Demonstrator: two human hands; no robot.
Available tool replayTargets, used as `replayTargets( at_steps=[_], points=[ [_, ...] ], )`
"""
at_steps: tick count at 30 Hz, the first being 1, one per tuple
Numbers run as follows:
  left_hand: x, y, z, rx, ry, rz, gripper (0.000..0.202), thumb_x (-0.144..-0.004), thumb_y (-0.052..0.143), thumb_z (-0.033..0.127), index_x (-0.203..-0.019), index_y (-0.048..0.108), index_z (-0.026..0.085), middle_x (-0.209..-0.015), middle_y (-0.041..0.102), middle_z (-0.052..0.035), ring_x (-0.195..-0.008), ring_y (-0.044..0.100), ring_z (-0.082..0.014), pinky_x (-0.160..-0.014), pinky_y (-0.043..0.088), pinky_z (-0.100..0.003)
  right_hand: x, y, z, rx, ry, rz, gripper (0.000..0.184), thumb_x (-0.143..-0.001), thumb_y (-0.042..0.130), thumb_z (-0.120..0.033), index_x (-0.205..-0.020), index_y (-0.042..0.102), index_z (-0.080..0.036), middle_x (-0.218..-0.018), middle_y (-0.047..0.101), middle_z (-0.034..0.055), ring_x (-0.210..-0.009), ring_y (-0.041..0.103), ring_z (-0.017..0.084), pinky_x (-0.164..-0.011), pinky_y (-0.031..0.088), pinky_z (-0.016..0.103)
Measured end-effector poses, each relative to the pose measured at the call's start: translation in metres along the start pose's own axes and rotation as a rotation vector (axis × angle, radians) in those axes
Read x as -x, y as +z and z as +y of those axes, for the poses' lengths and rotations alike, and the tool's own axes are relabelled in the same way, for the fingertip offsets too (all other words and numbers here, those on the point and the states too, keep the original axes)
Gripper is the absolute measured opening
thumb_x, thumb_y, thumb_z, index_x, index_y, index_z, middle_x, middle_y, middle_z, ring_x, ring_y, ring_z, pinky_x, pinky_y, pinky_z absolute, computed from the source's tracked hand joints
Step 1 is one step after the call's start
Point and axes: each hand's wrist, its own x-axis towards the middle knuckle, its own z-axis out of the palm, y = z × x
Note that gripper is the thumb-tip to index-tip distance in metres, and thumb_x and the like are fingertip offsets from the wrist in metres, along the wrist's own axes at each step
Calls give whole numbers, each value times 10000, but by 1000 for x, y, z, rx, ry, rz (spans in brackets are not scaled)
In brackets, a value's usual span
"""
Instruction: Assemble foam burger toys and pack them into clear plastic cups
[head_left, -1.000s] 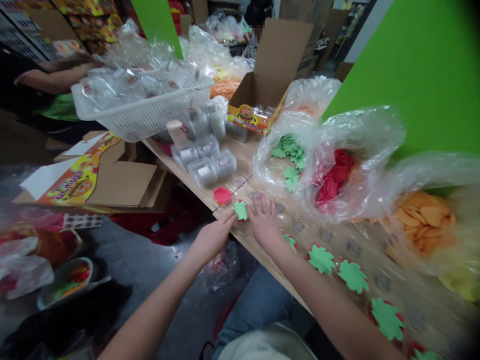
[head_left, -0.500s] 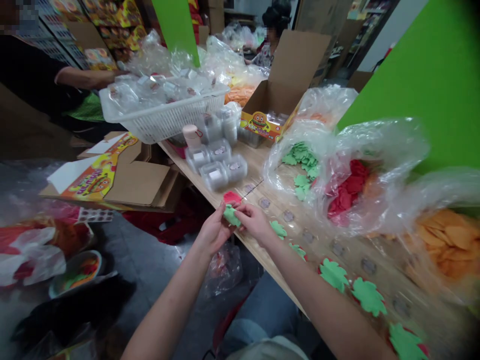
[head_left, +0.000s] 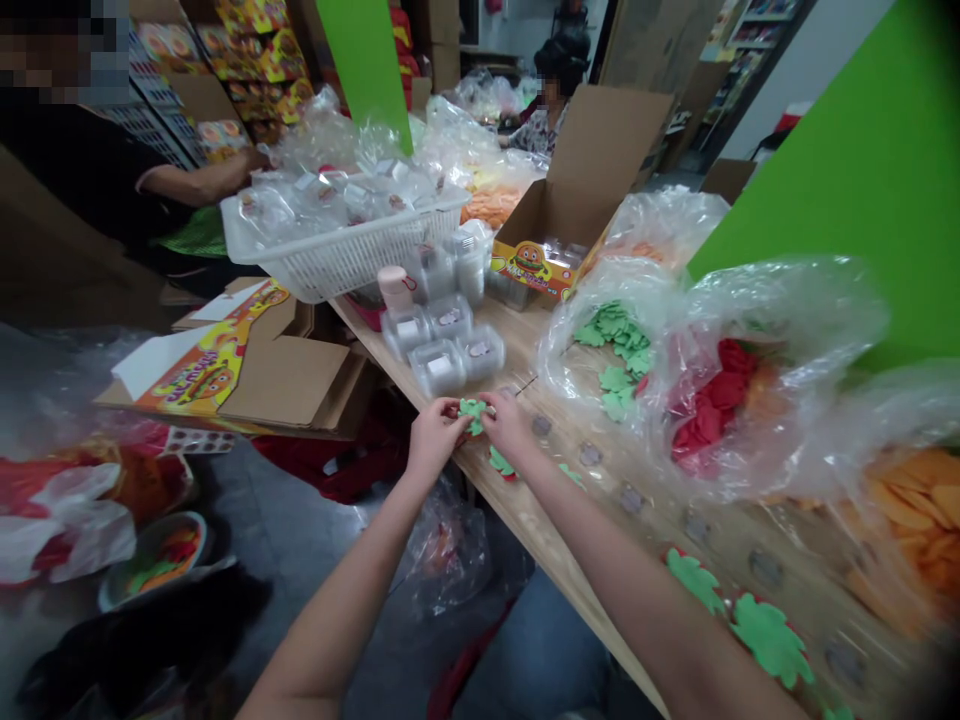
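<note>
A green lettuce-shaped cutout lies flat between my hands at the table edge. My left hand pinches its left side, and my right hand pinches the right side. A little red shows below it; the rest of whatever is under it is hidden. Closest to my right wrist is another green cutout with a red rim showing. Farther along the table, more green cutouts sit on red pieces in a row.
Clear plastic tubs stand just beyond my hands, near a pink bottle. Plastic bags hold green cutouts, red pieces and orange pieces. A white basket, an open carton and a co-worker's arm are behind.
The green cutout has gone from tilted in my fingers to flat over the spot where the red piece lay. My left hand has moved up to the table edge. The view has shifted slightly.
</note>
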Motion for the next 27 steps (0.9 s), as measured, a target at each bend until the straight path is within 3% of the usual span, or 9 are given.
replayTargets(
  at_steps=[5, 9, 12, 16, 19, 22, 27],
  points=[
    [14, -5, -7, -168, 201, 51, 340, -810, 486, 344, -1100, 575, 191, -1182, 538, -114, -1101, 484, -245, -962, 344, -403, 3, -5, -3, 131, -96, -34, 333, -779, 467, -115, -1100, 559, -123, -1060, 567, 106, -1013, 500, 177, -911, 373, 291],
    [18, -11, -16, -521, 500, -143, 522, -843, 439, 369, -1327, 363, 186, -1397, 354, -110, -1304, 263, -255, -1057, 190, -452, 19, -19, -4, 415, -139, -16, 387, -843, 385, -140, -1221, 471, -132, -1167, 542, 121, -1082, 454, 199, -942, 332, 328],
    [12, -13, -19, -717, 611, -271, 622, -844, 410, 447, -1382, 250, 177, -1432, 290, -102, -1341, 165, -252, -1077, 108, -464, 37, -21, -6, 653, -140, -32, 400, -858, 365, -157, -1249, 451, -159, -1327, 422, 130, -1235, 308, 269, -961, 284, 417],
    [6, -15, -21, -805, 676, -305, 588, -858, 370, 458, -1377, 270, 200, -1426, 309, -81, -1344, 163, -234, -1088, 62, -443, 51, -9, -10, 756, -176, -96, 416, -866, 373, -195, -1273, 432, -130, -1410, 304, 147, -1329, 106, 313, -1010, 169, 497],
    [3, -17, -23, -850, 704, -311, 577, -853, 387, 460, -1358, 316, 191, -1411, 339, -83, -1337, 187, -241, -1086, 69, -450, 50, -6, -13, 780, -150, -89, 427, -876, 350, -201, -1289, 412, -110, -1418, 281, 162, -1333, 100, 318, -1024, 115, 516],
    [2, -19, -26, -844, 726, -305, 565, -836, 436, 446, -1331, 369, 182, -1364, 412, -96, -1313, 250, -249, -1086, 104, -441, 50, -12, -17, 750, -113, -93, 395, -877, 339, -194, -1251, 459, -152, -1400, 324, 144, -1328, 136, 314, -1016, 153, 507],
    [4, -19, -30, -814, 752, -301, 596, -836, 439, 433, -1359, 313, 176, -1373, 397, -110, -1309, 265, -241, -1084, 123, -436, 65, -12, -22, 717, -105, -119, 381, -874, 356, -222, -1235, 470, -184, -1396, 334, 135, -1330, 131, 315, -1008, 176, 513]
  ],
)
